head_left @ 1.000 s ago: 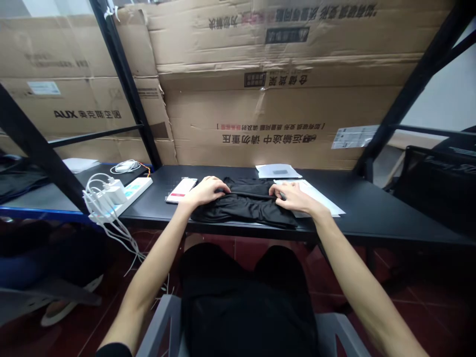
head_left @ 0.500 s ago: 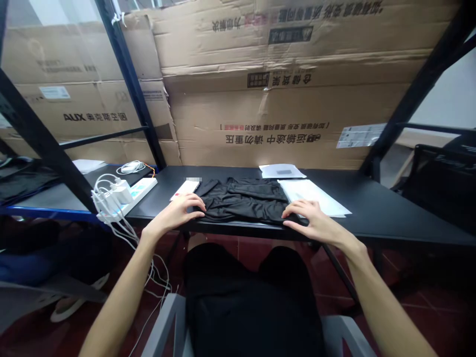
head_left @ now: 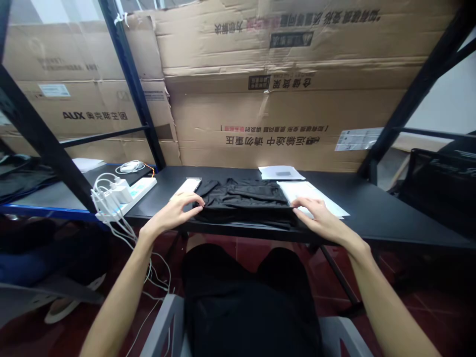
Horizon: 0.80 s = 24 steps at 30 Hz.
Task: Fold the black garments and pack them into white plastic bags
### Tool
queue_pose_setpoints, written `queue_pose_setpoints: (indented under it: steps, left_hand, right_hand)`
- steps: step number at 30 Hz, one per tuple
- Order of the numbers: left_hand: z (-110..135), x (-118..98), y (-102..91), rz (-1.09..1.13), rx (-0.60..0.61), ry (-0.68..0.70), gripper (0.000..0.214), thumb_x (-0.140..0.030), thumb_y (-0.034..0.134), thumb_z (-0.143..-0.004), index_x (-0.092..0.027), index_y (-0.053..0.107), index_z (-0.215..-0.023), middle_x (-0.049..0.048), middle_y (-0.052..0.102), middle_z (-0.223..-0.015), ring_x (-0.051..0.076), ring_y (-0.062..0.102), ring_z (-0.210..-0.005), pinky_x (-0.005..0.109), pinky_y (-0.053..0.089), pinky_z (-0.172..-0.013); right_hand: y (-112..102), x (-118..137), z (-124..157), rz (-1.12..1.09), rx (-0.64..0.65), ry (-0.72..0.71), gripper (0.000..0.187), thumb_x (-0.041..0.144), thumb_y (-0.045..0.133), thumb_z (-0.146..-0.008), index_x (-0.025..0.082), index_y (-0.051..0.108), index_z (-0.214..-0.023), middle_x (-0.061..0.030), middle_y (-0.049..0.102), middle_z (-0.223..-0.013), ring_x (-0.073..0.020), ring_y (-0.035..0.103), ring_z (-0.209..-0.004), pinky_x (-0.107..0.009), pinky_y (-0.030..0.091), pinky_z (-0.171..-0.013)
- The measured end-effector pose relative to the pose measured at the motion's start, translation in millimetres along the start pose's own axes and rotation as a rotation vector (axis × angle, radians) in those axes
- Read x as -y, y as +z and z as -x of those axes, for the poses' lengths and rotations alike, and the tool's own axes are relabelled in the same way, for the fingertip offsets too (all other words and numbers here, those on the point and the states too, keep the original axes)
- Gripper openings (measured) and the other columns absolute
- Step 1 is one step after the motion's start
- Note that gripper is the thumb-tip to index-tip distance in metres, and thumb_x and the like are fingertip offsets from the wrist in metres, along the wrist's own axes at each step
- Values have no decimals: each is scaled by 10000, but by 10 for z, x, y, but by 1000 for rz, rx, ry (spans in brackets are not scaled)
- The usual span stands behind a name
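A black garment [head_left: 245, 198], its exact kind unclear, lies wrinkled on the dark table [head_left: 372, 208] in front of me. My left hand [head_left: 182, 208] pinches its near left corner between thumb and fingers. At the near right corner, my right hand [head_left: 314, 215] pinches the fabric too. The near edge is pulled straight between both hands and raised slightly. Beside my left hand lies a white phone-like flat object [head_left: 189, 185]. White plastic packets [head_left: 312, 193] lie just behind my right hand, partly covered by it.
A white power strip [head_left: 143, 191] with several plugs and hanging cables stands at the left. Another white packet [head_left: 281, 172] lies at the back, against the cardboard wall [head_left: 275, 114]. Dark metal posts [head_left: 130, 74] frame the table. A person's foot [head_left: 59, 310] shows at lower left.
Both hands have closed on the garment's near corners. The near edge has lifted and become taut, and my right hand has shifted slightly to the right.
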<state>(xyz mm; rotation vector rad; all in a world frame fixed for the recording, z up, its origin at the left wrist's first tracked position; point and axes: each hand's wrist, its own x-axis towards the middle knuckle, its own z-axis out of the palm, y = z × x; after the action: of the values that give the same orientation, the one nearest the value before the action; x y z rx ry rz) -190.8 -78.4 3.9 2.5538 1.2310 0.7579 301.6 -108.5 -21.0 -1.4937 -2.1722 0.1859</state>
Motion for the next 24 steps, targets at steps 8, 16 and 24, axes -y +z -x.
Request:
queue_pose_setpoints:
  steps: [8, 16, 24]
  left_hand:
    - [-277, 28, 77, -50, -121, -81, 358, -531, 454, -1112, -249, 671, -1142, 74, 770, -1139, 266, 717, -1053, 392, 550, -999]
    - [-840, 216, 113, -120, -204, -179, 247, -463, 539, -1071, -273, 687, -1130, 43, 793, -1018, 229, 730, -873, 331, 533, -829]
    - [-1191, 340, 305, -215, -187, -330, 201, -382, 596, -1041, -257, 741, -1100, 77, 814, -1146, 255, 737, -1041, 318, 528, -893]
  right_hand:
    - [8, -97, -249, -12, -184, -60, 322, 563, 522, -1058, 292, 693, -1088, -35, 803, -983, -278, 758, -943, -533, 455, -1131]
    - [-46, -198, -834, 93, -273, -2, 376, 553, 512, -1041, 252, 735, -1020, -64, 798, -892, -267, 740, -830, -456, 486, -988]
    - [113, -340, -1282, 268, -147, 124, 320, 462, 568, -1020, 212, 767, -1028, -87, 812, -962, -290, 719, -962, -490, 400, -993]
